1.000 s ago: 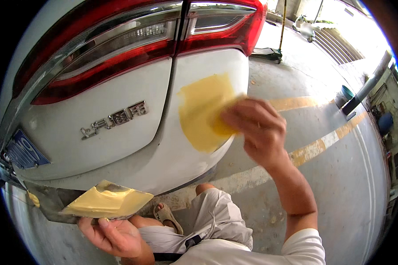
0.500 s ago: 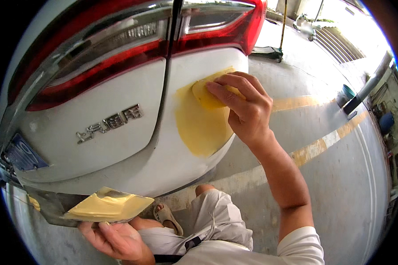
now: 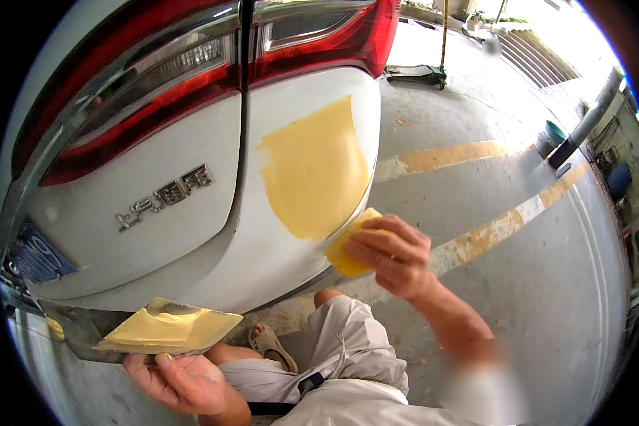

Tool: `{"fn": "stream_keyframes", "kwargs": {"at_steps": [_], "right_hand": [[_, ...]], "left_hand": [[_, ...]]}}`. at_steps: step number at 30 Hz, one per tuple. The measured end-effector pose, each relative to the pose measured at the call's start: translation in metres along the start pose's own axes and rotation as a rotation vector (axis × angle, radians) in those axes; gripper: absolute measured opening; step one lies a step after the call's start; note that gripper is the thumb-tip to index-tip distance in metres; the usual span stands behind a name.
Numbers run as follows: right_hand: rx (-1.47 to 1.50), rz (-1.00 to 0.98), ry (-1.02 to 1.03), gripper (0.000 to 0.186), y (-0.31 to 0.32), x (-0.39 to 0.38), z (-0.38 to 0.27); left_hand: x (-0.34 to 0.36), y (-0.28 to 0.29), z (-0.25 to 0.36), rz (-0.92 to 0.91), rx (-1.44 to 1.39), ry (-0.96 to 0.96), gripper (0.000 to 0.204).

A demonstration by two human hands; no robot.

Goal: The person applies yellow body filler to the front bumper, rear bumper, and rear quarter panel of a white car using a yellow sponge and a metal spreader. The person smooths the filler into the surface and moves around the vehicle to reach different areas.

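In front of me is the rear corner of a white car [image 3: 170, 277], with a smooth patch of yellow body filler [image 3: 316, 170] spread below its red tail light [image 3: 319, 39]. My right hand [image 3: 396, 254] is closed around a yellow spreader [image 3: 349, 248], just off the patch's lower right edge; whether it touches the bumper I cannot tell. At lower left, my left hand [image 3: 184, 383] grips the near edge of a dark, flat mixing board [image 3: 85, 328]. On this board sits a thick mound of yellow filler [image 3: 167, 330].
Beyond the car stands a low jack [image 3: 419, 76] with an upright handle. A dark post [image 3: 589, 117] and a green bucket [image 3: 555, 131] are at the far right. Worn yellow lines [image 3: 493, 238] cross the grey floor. My sandalled foot [image 3: 271, 344] is below the bumper.
My right hand has drawn the spreader down from the upper patch to below its lower right edge. The whole patch now shows, paler and smoother. My left hand stays with the board.
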State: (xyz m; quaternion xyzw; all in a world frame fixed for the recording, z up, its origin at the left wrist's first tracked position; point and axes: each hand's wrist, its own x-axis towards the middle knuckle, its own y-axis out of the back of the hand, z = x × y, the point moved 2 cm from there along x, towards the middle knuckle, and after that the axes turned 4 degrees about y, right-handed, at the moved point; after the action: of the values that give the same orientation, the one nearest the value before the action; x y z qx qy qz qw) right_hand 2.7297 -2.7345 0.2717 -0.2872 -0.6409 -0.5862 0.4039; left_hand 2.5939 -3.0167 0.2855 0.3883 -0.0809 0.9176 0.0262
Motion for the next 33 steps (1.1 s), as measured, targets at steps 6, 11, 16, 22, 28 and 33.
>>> {"fn": "stream_keyframes", "kwargs": {"at_steps": [6, 11, 16, 22, 28, 33], "right_hand": [[-0.087, 0.129, -0.019, 0.032, 0.016, 0.084, 0.071], [-0.181, 0.112, 0.117, 0.038, 0.003, 0.101, 0.1], [-0.111, 0.064, 0.018, 0.028, -0.005, 0.048, 0.071], [0.053, -0.004, -0.047, 0.033, 0.0, -0.01, 0.014], [-0.057, 0.065, 0.035, 0.036, 0.011, 0.06, 0.036], [-0.19, 0.2, 0.151, 0.031, -0.012, 0.103, 0.081]], "left_hand": [[-0.001, 0.002, 0.007, -0.018, 0.002, -0.01, 0.031], [-0.006, 0.002, 0.005, -0.005, -0.018, -0.003, 0.034], [-0.007, -0.001, 0.007, -0.027, -0.009, 0.0, 0.036], [-0.006, 0.007, 0.006, -0.066, -0.05, 0.042, 0.035], [-0.009, 0.005, 0.004, -0.03, -0.017, 0.017, 0.034], [-0.009, 0.012, -0.001, -0.022, -0.077, 0.037, 0.034]]}}
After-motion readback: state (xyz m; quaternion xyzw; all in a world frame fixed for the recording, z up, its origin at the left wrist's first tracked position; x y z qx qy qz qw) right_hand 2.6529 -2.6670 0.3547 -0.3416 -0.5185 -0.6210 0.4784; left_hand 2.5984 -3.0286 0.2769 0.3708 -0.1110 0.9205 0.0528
